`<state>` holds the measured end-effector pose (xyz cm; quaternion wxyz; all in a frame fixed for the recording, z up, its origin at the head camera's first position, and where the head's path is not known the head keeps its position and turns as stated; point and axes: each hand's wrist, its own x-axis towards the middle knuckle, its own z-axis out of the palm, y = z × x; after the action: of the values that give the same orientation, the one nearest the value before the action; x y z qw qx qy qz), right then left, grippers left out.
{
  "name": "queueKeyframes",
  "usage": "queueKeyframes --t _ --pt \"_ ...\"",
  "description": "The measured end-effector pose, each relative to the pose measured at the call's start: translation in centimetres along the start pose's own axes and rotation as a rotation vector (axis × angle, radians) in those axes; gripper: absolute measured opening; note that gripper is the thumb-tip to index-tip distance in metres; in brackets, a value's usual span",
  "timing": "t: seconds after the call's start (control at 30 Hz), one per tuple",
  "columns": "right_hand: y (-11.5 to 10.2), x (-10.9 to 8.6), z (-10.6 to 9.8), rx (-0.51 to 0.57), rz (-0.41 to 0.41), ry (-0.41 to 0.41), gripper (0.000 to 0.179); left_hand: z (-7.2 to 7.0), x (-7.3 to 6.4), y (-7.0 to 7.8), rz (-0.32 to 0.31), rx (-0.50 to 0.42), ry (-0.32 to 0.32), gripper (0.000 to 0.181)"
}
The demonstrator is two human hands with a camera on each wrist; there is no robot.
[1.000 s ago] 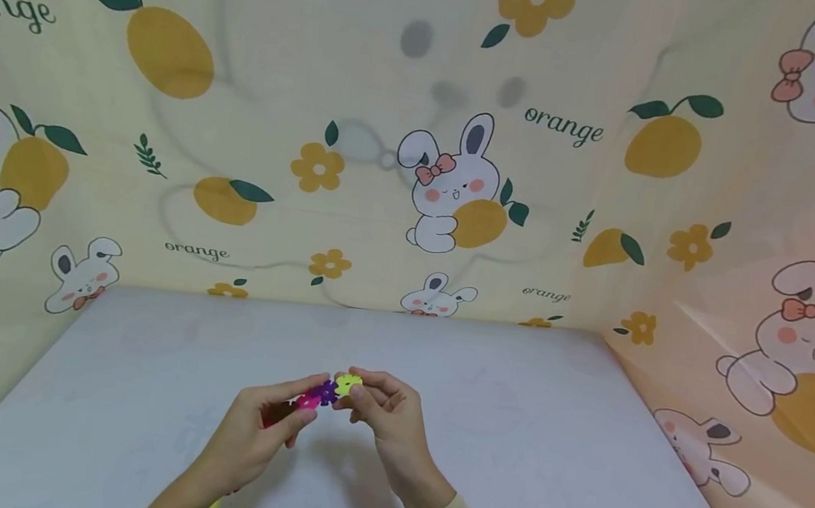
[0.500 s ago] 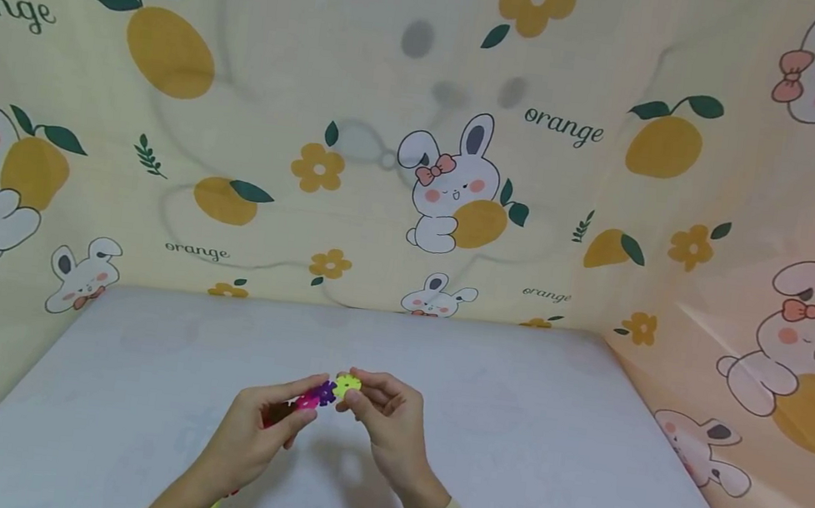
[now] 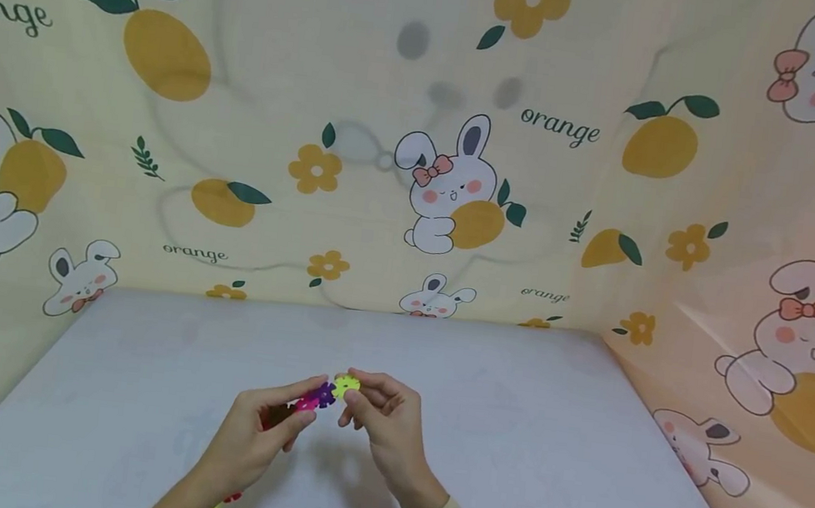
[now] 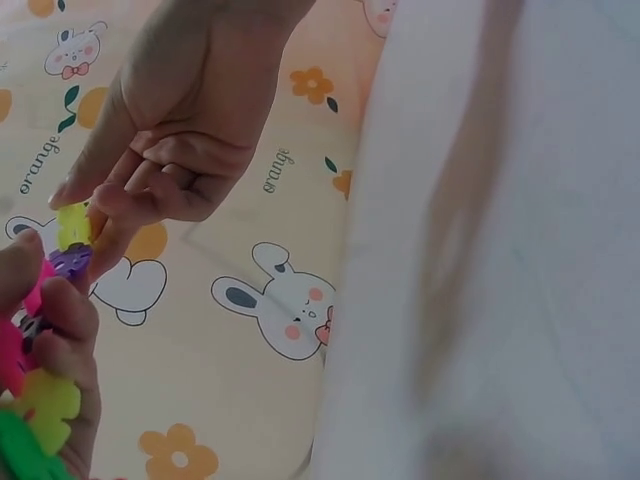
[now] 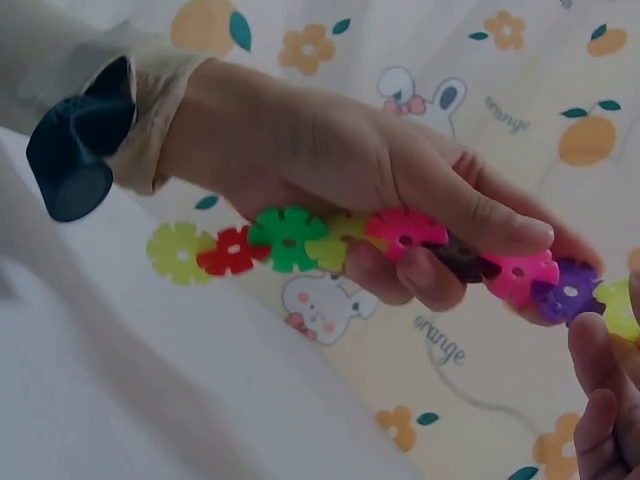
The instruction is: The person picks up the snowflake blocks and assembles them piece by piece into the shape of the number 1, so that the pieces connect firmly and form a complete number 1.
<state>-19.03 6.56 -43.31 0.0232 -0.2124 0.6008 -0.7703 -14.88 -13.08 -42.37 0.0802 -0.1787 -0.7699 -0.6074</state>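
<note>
Notched plastic snowflake discs are linked into a chain. My left hand [image 3: 255, 429] grips it around the black disc [image 5: 462, 260] and a pink disc [image 5: 525, 277]. Beyond the left fingertips sits a purple disc [image 3: 323, 394]. With thumb and fingers, my right hand [image 3: 388, 424] pinches a yellow disc [image 3: 346, 387] whose edge meets the purple one, as the left wrist view also shows. Behind the left hand the chain trails through a green disc [image 5: 288, 240] and a red disc [image 5: 232, 251] to a yellow end disc [image 5: 180, 253]. The left palm hides part of it.
Both hands are raised over a white tabletop [image 3: 541, 470]. A cream curtain [image 3: 370, 49] printed with rabbits and oranges stands behind the table and along its sides. A black strap-like piece [image 5: 82, 140] sits at the left sleeve cuff.
The head view shifts slightly. My hands stay nearly in place, while the right fingers and the yellow disc turn a little against the purple disc.
</note>
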Motion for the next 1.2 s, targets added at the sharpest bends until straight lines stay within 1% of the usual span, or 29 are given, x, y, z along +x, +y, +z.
queueKeyframes --t 0.1,0.2,0.3,0.37,0.47,0.67,0.73,0.83,0.93,1.17,1.2 --pt "-0.1 0.0 0.3 0.020 0.037 0.021 0.041 0.2 0.0 0.0 -0.021 -0.017 0.015 0.037" --pt "-0.1 0.0 0.4 0.045 0.065 0.020 0.043 0.4 -0.1 0.1 -0.037 -0.038 0.025 0.037" --pt "-0.2 0.1 0.3 0.070 0.094 0.006 0.043 0.5 -0.1 0.2 -0.029 -0.055 0.029 0.036" --pt "-0.3 0.1 0.3 0.081 0.098 -0.004 0.044 0.5 -0.1 0.2 -0.025 -0.065 0.030 0.035" --pt "-0.2 0.0 0.4 0.065 0.072 0.005 0.043 0.5 -0.1 0.1 -0.018 -0.069 0.038 0.035" --pt "0.2 -0.2 0.9 -0.028 -0.045 0.063 0.035 0.7 -0.2 -0.2 0.024 -0.071 0.057 0.035" --pt "0.1 -0.3 1.1 -0.050 -0.064 0.072 0.034 0.7 -0.3 -0.2 0.035 -0.070 0.059 0.035" --pt "-0.1 -0.3 1.4 -0.070 -0.068 0.080 0.032 0.7 -0.2 -0.2 0.035 -0.067 0.061 0.035" --pt "-0.3 -0.2 1.4 -0.083 -0.061 0.080 0.032 0.7 -0.1 0.0 0.006 -0.075 0.050 0.037" --pt "-0.3 -0.2 1.1 -0.098 -0.054 0.078 0.030 0.5 0.3 0.4 -0.145 -0.108 0.003 0.038" --pt "-0.3 -0.2 1.1 -0.101 -0.053 0.079 0.029 0.5 0.3 0.4 -0.158 -0.112 -0.004 0.038"
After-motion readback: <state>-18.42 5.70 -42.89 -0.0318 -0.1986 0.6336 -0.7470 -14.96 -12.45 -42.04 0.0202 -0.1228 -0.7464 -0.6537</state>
